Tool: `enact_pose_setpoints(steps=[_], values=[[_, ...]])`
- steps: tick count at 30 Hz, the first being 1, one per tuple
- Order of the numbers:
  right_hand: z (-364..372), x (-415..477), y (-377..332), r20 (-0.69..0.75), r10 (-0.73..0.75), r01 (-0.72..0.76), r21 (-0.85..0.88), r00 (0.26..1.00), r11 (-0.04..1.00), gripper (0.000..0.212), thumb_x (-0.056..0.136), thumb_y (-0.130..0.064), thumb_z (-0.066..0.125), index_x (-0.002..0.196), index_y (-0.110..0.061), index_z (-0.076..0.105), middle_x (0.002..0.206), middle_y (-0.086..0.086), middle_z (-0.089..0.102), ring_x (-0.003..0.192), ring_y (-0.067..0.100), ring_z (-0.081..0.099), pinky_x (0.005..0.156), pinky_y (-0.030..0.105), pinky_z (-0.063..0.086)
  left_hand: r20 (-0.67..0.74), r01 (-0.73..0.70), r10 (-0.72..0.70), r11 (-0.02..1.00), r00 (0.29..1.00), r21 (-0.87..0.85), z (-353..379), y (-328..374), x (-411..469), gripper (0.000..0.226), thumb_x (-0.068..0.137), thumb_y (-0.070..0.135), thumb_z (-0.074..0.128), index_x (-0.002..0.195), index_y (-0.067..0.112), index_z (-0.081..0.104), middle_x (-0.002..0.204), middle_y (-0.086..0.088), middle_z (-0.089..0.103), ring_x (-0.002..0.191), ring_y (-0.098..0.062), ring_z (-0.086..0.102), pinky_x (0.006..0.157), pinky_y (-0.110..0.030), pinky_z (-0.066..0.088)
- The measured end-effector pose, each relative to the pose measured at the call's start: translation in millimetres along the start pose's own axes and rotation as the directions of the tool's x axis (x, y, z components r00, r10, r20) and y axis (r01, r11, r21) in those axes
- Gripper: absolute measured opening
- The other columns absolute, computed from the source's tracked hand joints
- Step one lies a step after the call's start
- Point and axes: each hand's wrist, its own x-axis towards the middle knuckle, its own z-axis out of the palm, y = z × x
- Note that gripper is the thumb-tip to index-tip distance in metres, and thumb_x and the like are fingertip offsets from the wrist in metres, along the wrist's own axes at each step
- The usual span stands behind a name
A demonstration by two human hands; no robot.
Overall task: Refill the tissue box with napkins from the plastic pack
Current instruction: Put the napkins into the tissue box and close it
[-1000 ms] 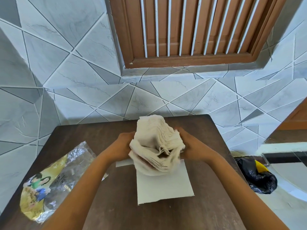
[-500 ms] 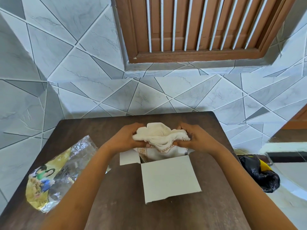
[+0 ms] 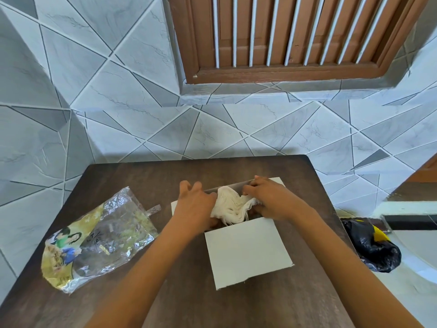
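Because the dark wooden counter (image 3: 165, 292) gives a flat, firm base, the step in hand, pressing the napkins down into the box, is best done by pushing straight down rather than sideways, so the box does not slide toward the tiled wall (image 3: 118, 126) behind it. The emptied plastic pack (image 3: 94, 242) lies crumpled at the left of the counter, well apart from the work, and needs no attention now. The tissue box (image 3: 246, 252) stands open in the middle, its large white flap folded toward the person and smaller flaps splayed at the left and far right; those flaps should stay outside the opening while the stack goes in, or they will fold under and jam it. The left hand (image 3: 195, 204) presses on the left side of the napkin stack (image 3: 233, 205) with fingers partly spread, and the right hand (image 3: 267, 200) curls over the right side, fingers bent onto the paper; both are gripping and pushing the stack, not open. The stack sits in the mouth of the box, bulging and fanned at its near edge, seemingly only part of the way in, though the box walls hide how deep it reaches. A good move would squeeze the two sides toward each other to narrow the bundle, then ease it down evenly, tucking the loose fanned edges last so no sheets crease or catch on the rim.
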Motion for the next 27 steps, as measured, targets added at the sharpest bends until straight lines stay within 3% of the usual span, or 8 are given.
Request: enact_pose_setpoints(steps=[3, 6, 10, 16, 18, 21, 27], values=[[-6.1, -0.9, -4.4, -0.004, -0.027, 0.027, -0.106, 1.0, 0.994, 0.048, 0.08, -0.023, 0.061, 0.125, -0.02, 0.046, 0.124, 0.007, 0.056, 0.118, 0.025, 0.047, 0.099, 0.035, 0.04, 0.033, -0.026, 0.03, 0.993, 0.999, -0.114, -2.6, -4.4, -2.4, 0.066, 0.074, 0.05, 0.059, 0.131, 0.024, 0.037, 0.114, 0.0, 0.061, 0.114, -0.022, 0.041, 0.093, -0.04, 0.025], [-9.2, 3.0, -10.6, 0.005, -0.079, 0.078, -0.203, 0.997, 0.976, 0.058, 0.08, -0.029, 0.059, 0.134, -0.022, 0.036, 0.129, 0.0, 0.057, 0.114, 0.022, 0.052, 0.095, 0.031, 0.035, -0.055, -0.09, 0.082, 0.984, 0.995, -0.155, -8.3, -4.1, 1.0, 0.078, 0.068, 0.045, 0.069, 0.134, 0.027, 0.031, 0.126, 0.003, 0.053, 0.116, -0.021, 0.045, 0.093, -0.039, 0.029], [-12.6, 6.4, -13.6, -0.01, -0.142, 0.136, -0.23, 0.99, 0.964, 0.044, 0.08, -0.038, 0.057, 0.118, -0.018, 0.048, 0.112, 0.0, 0.066, 0.099, 0.021, 0.06, 0.095, 0.03, 0.034, -0.103, -0.167, 0.153, 0.975, 0.983, -0.147, -10.2, 1.4, 8.6, 0.085, 0.068, 0.04, 0.07, 0.139, 0.028, 0.024, 0.132, 0.003, 0.047, 0.119, -0.019, 0.047, 0.095, -0.038, 0.033], [-4.1, 7.5, 6.9, -0.012, -0.137, 0.135, -0.09, 0.991, 0.987, 0.01, 0.079, -0.027, 0.057, 0.084, -0.019, 0.057, 0.085, 0.003, 0.07, 0.087, 0.022, 0.058, 0.1, 0.031, 0.036, -0.073, -0.11, 0.106, 0.993, 0.992, -0.043, -4.7, 5.1, 8.7, 0.057, 0.077, 0.041, 0.063, 0.126, 0.021, 0.041, 0.122, 0.0, 0.058, 0.113, -0.02, 0.049, 0.093, -0.038, 0.031], [-3.4, 5.8, 13.6, -0.018, -0.131, 0.131, -0.04, 0.991, 0.991, 0.011, 0.079, -0.026, 0.062, 0.087, -0.018, 0.062, 0.088, 0.004, 0.07, 0.092, 0.021, 0.057, 0.094, 0.025, 0.036, -0.064, -0.076, 0.075, 0.997, 0.995, -0.011, -1.5, 7.8, 5.9, 0.045, 0.081, 0.037, 0.06, 0.122, 0.022, 0.047, 0.119, -0.001, 0.061, 0.111, -0.02, 0.049, 0.094, -0.039, 0.031], [-3.0, 4.7, 12.4, -0.032, -0.146, 0.145, -0.026, 0.989, 0.989, 0.01, 0.076, -0.023, 0.065, 0.085, -0.017, 0.065, 0.088, 0.007, 0.067, 0.1, 0.024, 0.052, 0.09, 0.035, 0.043, -0.05, -0.034, 0.037, 0.997, 0.998, 0.072, -0.4, 14.7, 6.0, 0.021, 0.084, 0.028, 0.058, 0.104, 0.022, 0.059, 0.109, -0.001, 0.064, 0.11, -0.021, 0.047, 0.094, -0.04, 0.031], [-2.9, 4.6, 1.5, 0.033, -0.114, 0.119, -0.269, 0.993, 0.956, 0.032, 0.087, -0.028, 0.056, 0.119, -0.024, 0.058, 0.124, 0.006, 0.056, 0.123, 0.023, 0.039, 0.103, 0.029, 0.031, 0.046, -0.007, 0.001, 0.99, 0.999, 0.143, 3.1, 32.1, 11.1, 0.015, 0.088, 0.021, 0.055, 0.098, 0.017, 0.065, 0.109, -0.005, 0.063, 0.11, -0.021, 0.049, 0.101, -0.04, 0.027]])
